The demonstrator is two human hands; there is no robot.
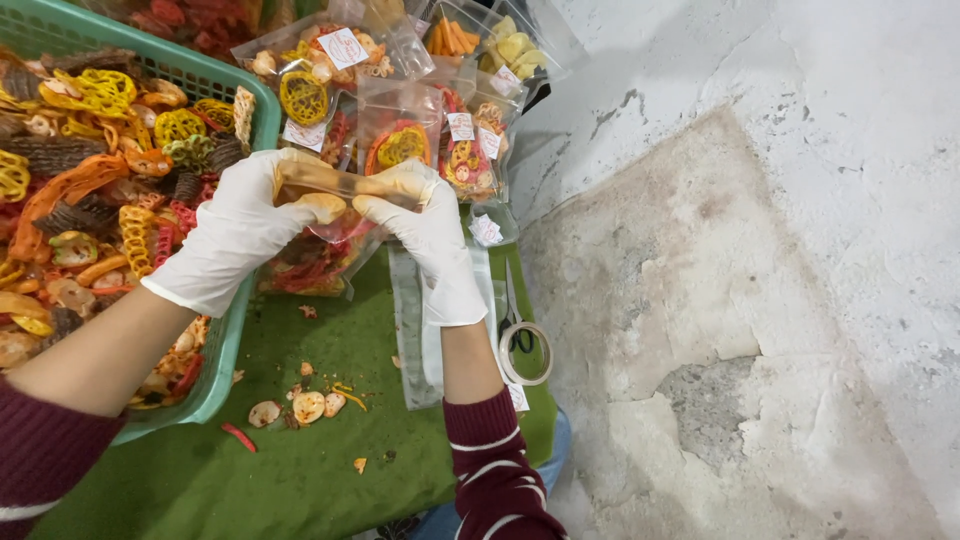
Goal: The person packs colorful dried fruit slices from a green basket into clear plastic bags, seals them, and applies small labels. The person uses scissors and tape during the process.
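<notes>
Both my hands wear white gloves and grip the top edge of a clear plastic bag with colourful dried vegetable chips inside. My left hand pinches the bag's left end, beside the green basket. My right hand pinches the right end, fingers closed over the bag's mouth. The bag hangs just above a green mat.
The green basket at the left is heaped with loose mixed chips. Several filled, labelled bags lie behind my hands. Empty clear bags, scissors and a tape roll lie by my right forearm. Spilled chips dot the mat. Cracked concrete floor at right.
</notes>
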